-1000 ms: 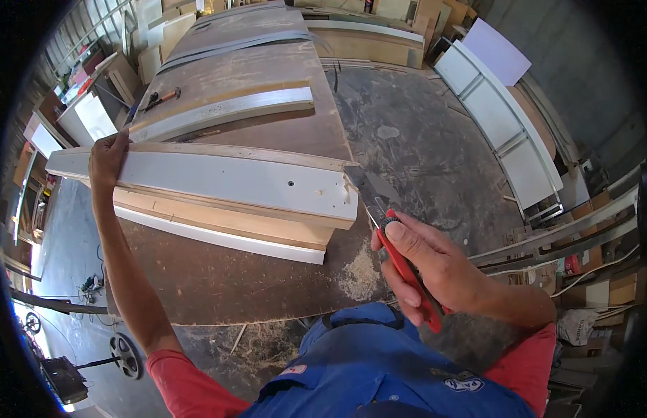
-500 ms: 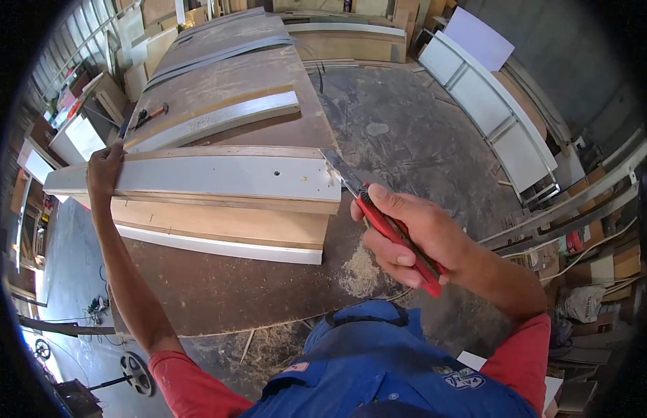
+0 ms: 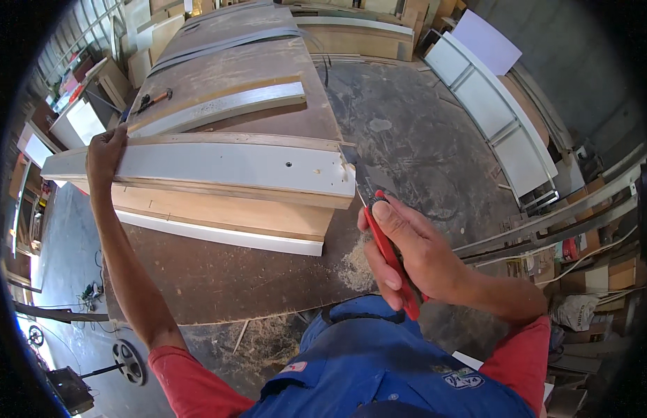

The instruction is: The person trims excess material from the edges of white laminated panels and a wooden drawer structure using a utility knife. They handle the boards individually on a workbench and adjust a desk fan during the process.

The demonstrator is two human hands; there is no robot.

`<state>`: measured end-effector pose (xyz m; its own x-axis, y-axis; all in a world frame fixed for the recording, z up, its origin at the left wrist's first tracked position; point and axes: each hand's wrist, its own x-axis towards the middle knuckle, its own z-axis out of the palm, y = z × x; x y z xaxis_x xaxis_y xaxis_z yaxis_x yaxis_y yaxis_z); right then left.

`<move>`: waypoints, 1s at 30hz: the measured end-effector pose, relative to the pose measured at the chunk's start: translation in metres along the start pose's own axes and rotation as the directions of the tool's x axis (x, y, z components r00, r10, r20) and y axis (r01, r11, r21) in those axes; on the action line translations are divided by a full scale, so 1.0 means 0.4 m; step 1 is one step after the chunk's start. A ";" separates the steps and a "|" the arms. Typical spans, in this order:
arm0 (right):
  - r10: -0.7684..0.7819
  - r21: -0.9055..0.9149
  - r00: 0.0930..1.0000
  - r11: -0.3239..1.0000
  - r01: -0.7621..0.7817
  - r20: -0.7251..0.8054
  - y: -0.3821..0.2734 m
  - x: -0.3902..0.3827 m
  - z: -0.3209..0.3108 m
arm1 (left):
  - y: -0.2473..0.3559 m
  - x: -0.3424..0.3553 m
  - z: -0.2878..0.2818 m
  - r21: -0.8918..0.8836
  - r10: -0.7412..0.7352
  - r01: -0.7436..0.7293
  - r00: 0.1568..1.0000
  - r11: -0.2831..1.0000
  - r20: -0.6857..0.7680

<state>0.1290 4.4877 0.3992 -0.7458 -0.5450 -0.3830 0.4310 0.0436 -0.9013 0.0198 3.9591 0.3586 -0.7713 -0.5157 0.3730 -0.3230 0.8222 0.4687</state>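
Right hand (image 3: 417,254) is closed in a fist around a red-handled utility knife (image 3: 390,251); the slim handle runs diagonally through the palm and out below the little finger, and the narrow metal blade end points up toward the right end of a long white-faced panel (image 3: 205,167). Whether the blade tip actually touches the panel corner cannot be told from this view. Left hand (image 3: 105,155) rests at the far left of the same panel, fingers curled over its far edge and pressing down. The panel is flat, smooth and painted or laminated white, with a raw wood rim and a small dark hole near its right end. It lies on top of a thicker bare-wood board (image 3: 219,216) with a white edge strip along its near side. Both sit on a brown, scuffed workbench (image 3: 219,279) of sheet material. A loose pile of pale sawdust (image 3: 355,261) lies on the bench just beside the right hand. A second white-faced strip (image 3: 219,108) lies farther back, well apart.
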 end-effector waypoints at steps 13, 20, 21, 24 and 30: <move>-0.098 -0.163 0.995 0.982 0.099 0.016 0.003 -0.005 -0.045 | -0.018 -0.009 -0.008 -0.059 0.058 -0.059 0.998 0.997 -0.013; 0.036 -0.113 0.998 0.993 -0.029 0.054 -0.027 -0.005 -0.077 | -0.027 -0.011 -0.019 -0.028 0.052 -0.053 0.998 0.998 -0.020; 0.034 -0.113 0.998 0.993 -0.028 0.051 -0.030 -0.001 -0.079 | -0.024 -0.007 -0.018 -0.030 0.055 -0.056 0.998 0.998 -0.020; 0.067 -0.069 0.994 0.996 -0.061 0.088 -0.040 0.008 -0.090 | -0.021 -0.005 -0.010 -0.058 0.028 -0.028 1.000 0.998 -0.008; 0.109 -0.042 0.981 0.994 -0.104 0.161 -0.067 0.030 -0.115 | -0.020 0.001 -0.009 -0.031 0.033 -0.034 0.999 0.999 -0.022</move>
<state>0.0852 4.5186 0.4095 -0.6031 -0.6644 -0.4415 0.4842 0.1349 -0.8645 0.0241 3.9514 0.3578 -0.7696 -0.4931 0.4056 -0.2793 0.8312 0.4807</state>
